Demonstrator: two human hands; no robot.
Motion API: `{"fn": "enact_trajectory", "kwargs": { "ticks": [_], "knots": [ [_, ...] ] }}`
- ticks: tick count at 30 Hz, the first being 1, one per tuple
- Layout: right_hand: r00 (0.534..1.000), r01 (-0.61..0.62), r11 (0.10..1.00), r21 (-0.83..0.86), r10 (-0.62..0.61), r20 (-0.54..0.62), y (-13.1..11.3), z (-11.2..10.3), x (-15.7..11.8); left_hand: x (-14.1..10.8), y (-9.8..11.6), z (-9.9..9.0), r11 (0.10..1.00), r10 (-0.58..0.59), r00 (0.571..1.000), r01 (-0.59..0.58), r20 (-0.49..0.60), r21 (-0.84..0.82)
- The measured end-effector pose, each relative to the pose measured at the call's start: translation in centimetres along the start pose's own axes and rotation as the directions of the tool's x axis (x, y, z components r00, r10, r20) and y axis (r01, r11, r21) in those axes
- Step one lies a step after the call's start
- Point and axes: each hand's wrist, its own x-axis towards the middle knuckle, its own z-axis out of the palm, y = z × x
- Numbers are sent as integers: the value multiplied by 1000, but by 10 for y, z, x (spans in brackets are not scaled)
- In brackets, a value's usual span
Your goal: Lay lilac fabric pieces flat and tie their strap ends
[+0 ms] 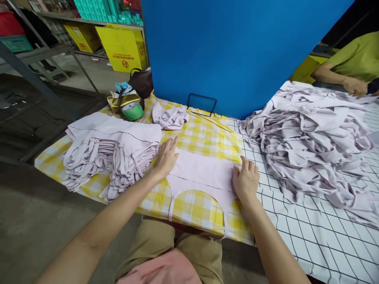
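"Where is the pale lilac garment piece [204,169]?"

"Flat on the table [314,240], over its yellow checked cloth [207,138], in front of the person. Its curved cut-out and two narrow straps point toward the person's lap."

"And the hands?"

"The left hand [166,157] is at its left edge, fingers stretched out and slightly parted. The right hand [246,179] is at the right edge, fingers a little bent, the thumb held apart from them. Both look open; I can't tell how firmly either presses."

"What's around it?"

"A layered stack of similar pieces [115,132] to the left, its straps bunched in loops. A small crumpled piece [170,117] lies beyond the left hand, near a black wire frame [202,103] that stands before the blue panel [231,51]."

"To the right?"

"A big, loose heap of lilac fabric [319,146] on white cloth with dark grid lines. Behind it, another person's hand [355,86] is by the fabric."
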Motion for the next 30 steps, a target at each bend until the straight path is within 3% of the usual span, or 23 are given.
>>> {"fn": "enact_trajectory", "kwargs": {
  "ticks": [3, 5, 8, 11, 12, 13, 15, 16, 19, 21, 24, 26, 30],
  "knots": [
    [970, 234, 967, -101, -224, 97, 0, 7, -15, -16, 7, 0, 968, 226, 957, -242, 182, 70],
    [944, 274, 956, -107, -246, 222, 5, 7, -24, -25, 7, -1, 947, 276, 903, -313, 330, 64],
    [963, 160, 985, -67, -141, 232, 17, -12, -41, -31, 7, -1, 959, 206, 889, -267, 408, 98],
    [961, -15, 978, 209, -44, 274, 23, -51, -77, -34, 19, 0, 969, 168, 896, -227, 411, 100],
    [927, -98, 934, 343, -39, 372, 23, -64, -94, -36, 27, 1, 967, 191, 889, -244, 416, 76],
    [856, -201, 871, 448, -66, 513, 22, -73, -113, -39, 37, 2, 960, 234, 875, -277, 424, 40],
    [646, -403, 760, 510, -158, 746, 17, -78, -153, -46, 61, 5, 930, 348, 824, -365, 447, -50],
    [605, -467, 732, 496, -144, 783, 13, -73, -172, -50, 74, 7, 909, 401, 795, -406, 456, -92],
    [749, -586, 639, 498, 193, 634, 4, -39, -211, -63, 105, 13, 860, 500, 724, -481, 475, -172],
    [762, -632, 503, 590, 264, 591, -1, -18, -221, -70, 115, 19, 850, 516, 705, -493, 487, -187],
    [751, -652, 366, 664, 192, 631, -3, -11, -225, -78, 117, 28, 849, 516, 705, -499, 486, -176],
    [760, -634, 398, 663, 161, 630, -1, -21, -230, -81, 114, 33, 844, 523, 715, -509, 464, -166],
    [812, -507, 657, 558, 148, 564, 8, -51, -247, -83, 110, 36, 842, 525, 730, -519, 437, -146]
  ]
}}
